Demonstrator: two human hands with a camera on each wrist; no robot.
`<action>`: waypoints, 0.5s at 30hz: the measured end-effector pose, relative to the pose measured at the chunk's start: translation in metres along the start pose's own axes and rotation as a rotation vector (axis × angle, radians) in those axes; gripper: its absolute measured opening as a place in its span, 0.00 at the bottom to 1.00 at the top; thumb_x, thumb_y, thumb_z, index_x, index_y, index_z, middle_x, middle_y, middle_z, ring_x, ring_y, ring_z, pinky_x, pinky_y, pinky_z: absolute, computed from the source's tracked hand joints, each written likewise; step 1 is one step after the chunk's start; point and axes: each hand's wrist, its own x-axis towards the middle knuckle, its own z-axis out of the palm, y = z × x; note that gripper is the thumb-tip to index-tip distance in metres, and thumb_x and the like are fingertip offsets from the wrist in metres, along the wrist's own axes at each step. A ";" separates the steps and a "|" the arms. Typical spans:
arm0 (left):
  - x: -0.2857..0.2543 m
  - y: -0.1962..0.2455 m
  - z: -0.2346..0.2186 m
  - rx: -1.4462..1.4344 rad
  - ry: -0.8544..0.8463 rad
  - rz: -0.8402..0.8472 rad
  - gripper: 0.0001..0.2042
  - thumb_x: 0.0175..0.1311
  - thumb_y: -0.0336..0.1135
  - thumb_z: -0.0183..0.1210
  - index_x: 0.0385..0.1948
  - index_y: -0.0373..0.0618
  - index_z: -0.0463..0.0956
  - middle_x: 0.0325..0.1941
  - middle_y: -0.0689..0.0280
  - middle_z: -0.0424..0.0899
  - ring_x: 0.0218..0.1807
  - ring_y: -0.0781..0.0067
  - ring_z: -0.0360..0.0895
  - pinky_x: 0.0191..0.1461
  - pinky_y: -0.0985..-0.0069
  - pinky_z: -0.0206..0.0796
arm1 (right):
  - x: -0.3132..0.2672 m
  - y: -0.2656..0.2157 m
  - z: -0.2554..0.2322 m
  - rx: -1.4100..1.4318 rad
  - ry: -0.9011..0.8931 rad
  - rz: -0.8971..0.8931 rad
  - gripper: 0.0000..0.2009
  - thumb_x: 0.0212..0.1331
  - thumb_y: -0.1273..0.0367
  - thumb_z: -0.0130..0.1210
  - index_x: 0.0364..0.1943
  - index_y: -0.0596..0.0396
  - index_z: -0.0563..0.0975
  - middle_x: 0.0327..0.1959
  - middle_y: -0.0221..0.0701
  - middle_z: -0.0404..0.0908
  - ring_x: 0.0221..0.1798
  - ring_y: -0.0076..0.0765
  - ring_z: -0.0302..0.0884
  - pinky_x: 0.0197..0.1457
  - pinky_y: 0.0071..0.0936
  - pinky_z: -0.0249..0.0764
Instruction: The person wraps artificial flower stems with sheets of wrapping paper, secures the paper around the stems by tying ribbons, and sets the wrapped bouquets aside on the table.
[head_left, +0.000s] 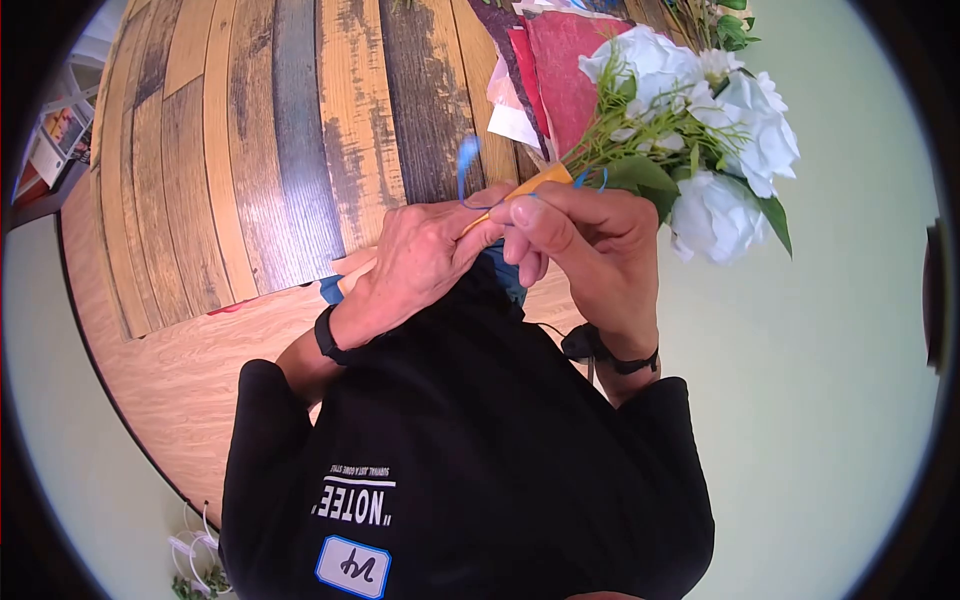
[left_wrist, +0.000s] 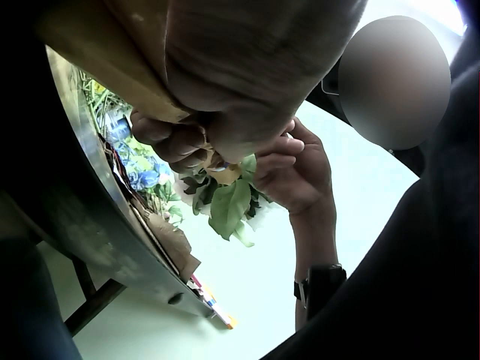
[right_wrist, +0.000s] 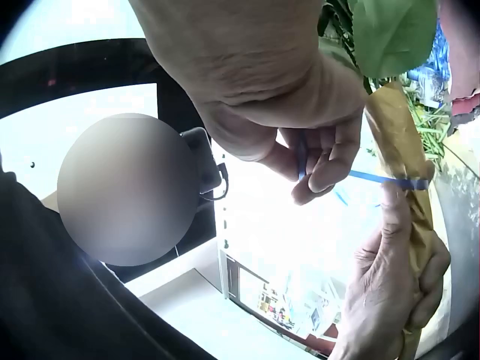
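A bouquet of white flowers (head_left: 735, 120) with green leaves (right_wrist: 394, 37) lies sideways in front of the person, blooms to the right. Brown paper (right_wrist: 394, 135) wraps its stems. My left hand (head_left: 420, 250) grips the wrapped stems, its thumb near a blue ribbon (right_wrist: 382, 179) that crosses the paper. Between the fingers of my right hand (head_left: 600, 235), the ribbon is pinched and drawn taut away from the stems. One loose blue end sticks up above the left hand in the head view.
The wooden plank table (head_left: 225, 150) stands just beyond the hands, its edge close to the left forearm. Red wrapping paper (head_left: 570, 75) and white sheets lie at its far right. Blue flowers (left_wrist: 146, 172) and greenery show on the table. A pale wall (head_left: 850, 330) rises at right.
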 end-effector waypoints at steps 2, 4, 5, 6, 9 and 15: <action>-0.003 -0.002 -0.001 0.023 -0.032 -0.005 0.12 0.68 0.43 0.62 0.47 0.51 0.86 0.23 0.57 0.84 0.24 0.52 0.82 0.25 0.63 0.72 | 0.001 -0.004 0.005 0.019 0.024 0.019 0.13 0.70 0.66 0.59 0.32 0.62 0.85 0.22 0.26 0.82 0.22 0.15 0.74 0.26 0.16 0.68; -0.004 -0.004 0.001 0.045 -0.065 -0.007 0.11 0.68 0.43 0.63 0.43 0.50 0.87 0.22 0.57 0.84 0.23 0.52 0.82 0.25 0.62 0.72 | 0.004 -0.009 0.008 0.037 0.051 0.037 0.13 0.70 0.67 0.59 0.32 0.63 0.85 0.22 0.26 0.82 0.22 0.15 0.74 0.26 0.15 0.68; -0.004 -0.003 0.002 0.006 -0.042 -0.006 0.11 0.67 0.42 0.63 0.43 0.49 0.87 0.22 0.56 0.83 0.23 0.52 0.81 0.24 0.62 0.72 | 0.007 -0.011 0.009 0.040 0.078 0.017 0.13 0.70 0.66 0.59 0.31 0.63 0.84 0.22 0.26 0.82 0.21 0.15 0.74 0.26 0.16 0.68; -0.004 -0.003 0.004 -0.033 -0.021 -0.006 0.11 0.67 0.42 0.63 0.42 0.49 0.88 0.22 0.56 0.83 0.22 0.52 0.81 0.24 0.62 0.71 | 0.011 -0.014 0.011 0.043 0.106 -0.003 0.14 0.70 0.66 0.59 0.31 0.63 0.84 0.22 0.26 0.82 0.20 0.15 0.73 0.25 0.16 0.69; -0.006 -0.003 0.004 -0.086 -0.065 -0.064 0.12 0.68 0.44 0.62 0.39 0.47 0.88 0.20 0.54 0.82 0.21 0.51 0.79 0.24 0.61 0.70 | 0.027 -0.022 0.014 -0.122 0.128 0.039 0.13 0.69 0.66 0.59 0.36 0.65 0.85 0.22 0.29 0.81 0.22 0.20 0.75 0.26 0.17 0.68; -0.009 -0.008 0.002 -0.186 -0.181 -0.210 0.16 0.69 0.48 0.61 0.38 0.45 0.89 0.15 0.53 0.78 0.18 0.50 0.77 0.24 0.61 0.68 | 0.052 -0.027 0.022 -0.685 0.245 -0.078 0.11 0.66 0.64 0.63 0.38 0.60 0.86 0.23 0.25 0.81 0.24 0.16 0.75 0.28 0.16 0.68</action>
